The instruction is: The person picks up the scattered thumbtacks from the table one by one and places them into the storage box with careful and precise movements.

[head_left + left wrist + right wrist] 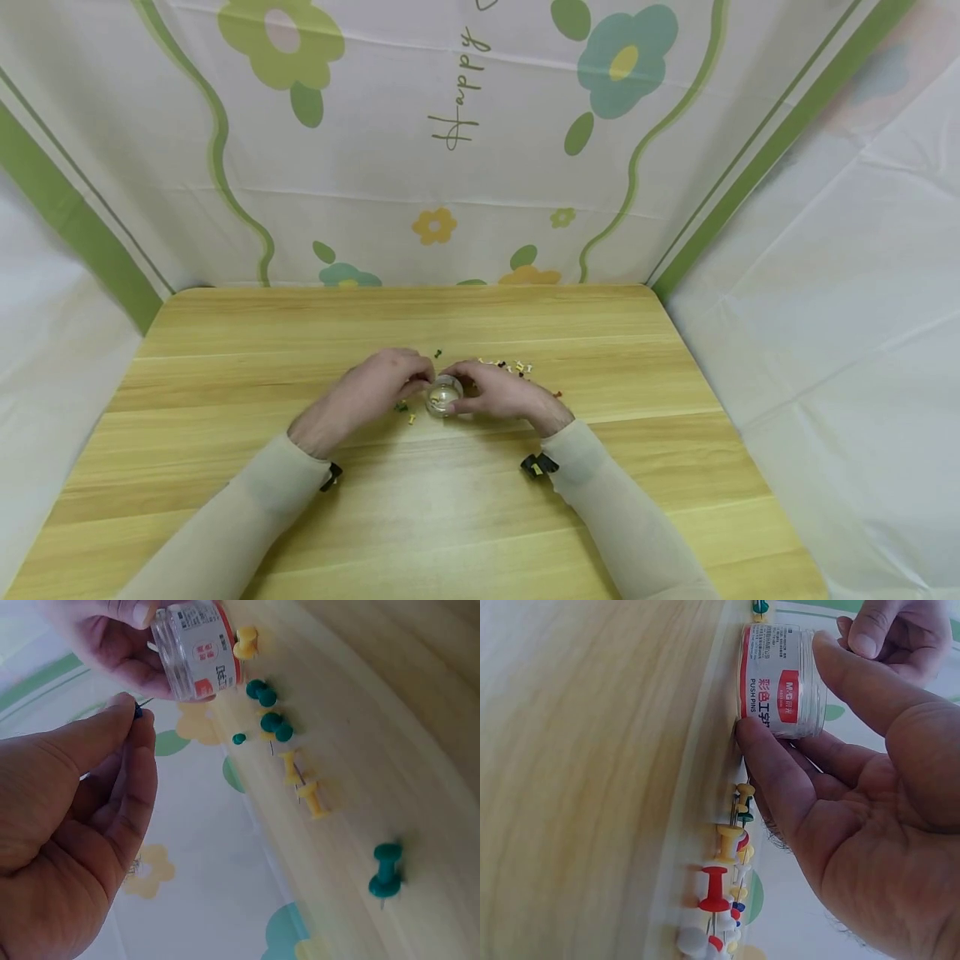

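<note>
Jar (441,402) on the table (435,533), right hand (501,392) round it from the right, left hand (381,379) just to its left, a pin (138,711) between the fingertips! Loose pins (412,419) lie just left of the jar; a lone pin (438,354) sits behind; a cluster (519,367) spreads behind the right hand. Beyond the table's far edge, the curtain (495,179).

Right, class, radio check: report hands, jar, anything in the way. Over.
Left hand pinching what looks like a dark pin. Right hand gripping clear jar, upright. Loose push pins to both sides, none seen blocking the jar.
</note>
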`<state>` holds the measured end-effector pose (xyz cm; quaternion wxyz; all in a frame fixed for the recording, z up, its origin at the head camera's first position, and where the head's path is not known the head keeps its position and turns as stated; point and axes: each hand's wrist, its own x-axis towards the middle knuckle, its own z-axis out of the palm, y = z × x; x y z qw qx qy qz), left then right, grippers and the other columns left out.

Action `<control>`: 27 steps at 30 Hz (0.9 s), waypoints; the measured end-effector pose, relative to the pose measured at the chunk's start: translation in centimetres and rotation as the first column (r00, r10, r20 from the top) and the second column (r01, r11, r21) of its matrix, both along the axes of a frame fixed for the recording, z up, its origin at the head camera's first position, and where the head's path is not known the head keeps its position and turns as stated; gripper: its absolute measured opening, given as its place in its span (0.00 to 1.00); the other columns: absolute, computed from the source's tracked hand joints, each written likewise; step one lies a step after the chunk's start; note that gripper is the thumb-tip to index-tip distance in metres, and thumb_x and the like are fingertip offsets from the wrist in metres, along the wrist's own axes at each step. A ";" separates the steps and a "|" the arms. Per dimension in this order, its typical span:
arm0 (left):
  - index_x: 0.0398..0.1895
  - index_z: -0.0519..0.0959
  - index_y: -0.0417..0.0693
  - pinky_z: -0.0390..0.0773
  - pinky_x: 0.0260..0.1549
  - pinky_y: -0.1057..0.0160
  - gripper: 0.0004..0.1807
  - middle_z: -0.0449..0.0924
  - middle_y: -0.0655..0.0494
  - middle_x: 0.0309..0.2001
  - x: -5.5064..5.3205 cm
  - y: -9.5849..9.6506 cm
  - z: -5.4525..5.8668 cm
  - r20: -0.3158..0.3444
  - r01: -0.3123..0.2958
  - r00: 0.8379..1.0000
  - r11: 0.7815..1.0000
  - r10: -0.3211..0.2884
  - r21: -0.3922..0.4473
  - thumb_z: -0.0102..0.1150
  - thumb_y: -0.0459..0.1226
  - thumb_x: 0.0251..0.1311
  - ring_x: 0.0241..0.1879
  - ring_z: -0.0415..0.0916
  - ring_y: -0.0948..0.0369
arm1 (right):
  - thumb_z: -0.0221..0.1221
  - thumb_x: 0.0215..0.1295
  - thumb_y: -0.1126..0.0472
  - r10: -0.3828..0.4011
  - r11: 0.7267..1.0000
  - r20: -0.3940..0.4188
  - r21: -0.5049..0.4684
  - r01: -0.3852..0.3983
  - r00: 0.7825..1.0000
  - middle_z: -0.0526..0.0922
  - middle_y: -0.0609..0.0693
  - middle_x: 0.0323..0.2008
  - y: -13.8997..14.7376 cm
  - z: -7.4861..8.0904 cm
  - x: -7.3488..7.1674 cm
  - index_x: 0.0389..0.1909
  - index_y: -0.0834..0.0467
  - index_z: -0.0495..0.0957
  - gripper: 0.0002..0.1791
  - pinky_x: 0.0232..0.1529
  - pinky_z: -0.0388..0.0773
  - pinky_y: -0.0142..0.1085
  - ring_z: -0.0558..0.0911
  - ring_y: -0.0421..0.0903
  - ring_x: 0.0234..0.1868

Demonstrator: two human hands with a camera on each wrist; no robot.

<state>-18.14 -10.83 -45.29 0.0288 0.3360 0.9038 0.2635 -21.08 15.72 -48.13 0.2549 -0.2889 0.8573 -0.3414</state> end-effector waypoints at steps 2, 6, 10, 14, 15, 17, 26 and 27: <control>0.49 0.91 0.48 0.91 0.47 0.61 0.03 0.92 0.57 0.47 0.0 0.3 -0.1 -0.001 0.006 1.000 1.000 -0.006 -0.006 0.74 0.31 0.79 0.45 0.86 0.64 | 0.73 0.84 0.54 0.001 1.000 0.001 -0.002 -0.001 1.000 0.87 0.56 0.74 0.0 0.0 0.0 0.81 0.60 0.79 0.32 0.81 0.82 0.53 0.86 0.50 0.72; 0.48 0.91 0.48 0.91 0.48 0.61 0.03 0.91 0.58 0.47 0.1 0.8 -0.5 -0.011 0.017 1.000 0.999 -0.018 -0.027 0.74 0.31 0.79 0.46 0.87 0.63 | 0.74 0.84 0.51 0.019 1.000 -0.022 -0.008 -0.019 1.000 0.86 0.56 0.76 0.4 -0.8 -0.4 0.82 0.59 0.78 0.33 0.82 0.81 0.51 0.85 0.50 0.74; 0.49 0.91 0.48 0.92 0.51 0.57 0.04 0.91 0.57 0.48 0.1 1.1 -0.9 -0.035 0.025 0.999 0.999 -0.026 -0.042 0.74 0.30 0.79 0.49 0.88 0.60 | 0.74 0.83 0.51 0.016 1.000 -0.020 -0.007 -0.016 1.000 0.85 0.57 0.78 0.5 -0.7 -0.4 0.82 0.59 0.78 0.34 0.85 0.79 0.52 0.83 0.53 0.79; 0.49 0.91 0.48 0.92 0.52 0.56 0.05 0.92 0.56 0.49 0.2 1.3 -1.2 -0.057 0.031 0.998 0.998 -0.035 -0.058 0.74 0.30 0.79 0.49 0.88 0.59 | 0.73 0.84 0.53 -0.006 1.000 0.005 0.006 0.006 1.000 0.83 0.58 0.80 0.2 0.1 0.0 0.83 0.59 0.77 0.34 0.88 0.75 0.57 0.81 0.57 0.83; 0.49 0.92 0.48 0.92 0.52 0.56 0.05 0.92 0.56 0.49 0.2 1.3 -1.2 -0.061 0.033 0.997 0.998 -0.037 -0.060 0.75 0.29 0.78 0.50 0.88 0.59 | 0.73 0.84 0.53 -0.007 1.000 0.006 0.006 0.007 1.000 0.82 0.59 0.81 0.2 0.1 0.0 0.83 0.59 0.77 0.34 0.88 0.75 0.57 0.80 0.58 0.83; 0.49 0.92 0.48 0.92 0.53 0.56 0.05 0.92 0.56 0.49 0.1 1.4 -1.3 -0.066 0.037 0.997 0.997 -0.041 -0.064 0.75 0.29 0.78 0.50 0.88 0.59 | 0.73 0.84 0.53 -0.008 1.000 0.001 0.011 0.008 1.000 0.82 0.58 0.81 0.2 0.1 0.0 0.83 0.59 0.77 0.34 0.89 0.74 0.58 0.80 0.58 0.83; 0.53 0.94 0.48 0.92 0.50 0.59 0.08 0.93 0.55 0.50 0.1 1.5 -1.2 -0.054 0.043 0.997 0.996 -0.048 -0.082 0.74 0.29 0.79 0.49 0.88 0.59 | 0.74 0.84 0.54 -0.014 1.000 0.014 0.013 0.014 1.000 0.82 0.58 0.80 0.2 0.2 0.0 0.84 0.59 0.76 0.35 0.88 0.75 0.57 0.80 0.57 0.82; 0.54 0.94 0.48 0.92 0.50 0.59 0.08 0.93 0.54 0.50 0.1 1.4 -1.1 -0.051 0.044 0.998 0.995 -0.049 -0.085 0.74 0.29 0.79 0.49 0.88 0.60 | 0.74 0.84 0.54 -0.016 1.000 0.017 0.012 0.016 1.000 0.83 0.58 0.80 0.2 0.3 0.0 0.84 0.60 0.76 0.35 0.88 0.75 0.57 0.81 0.57 0.82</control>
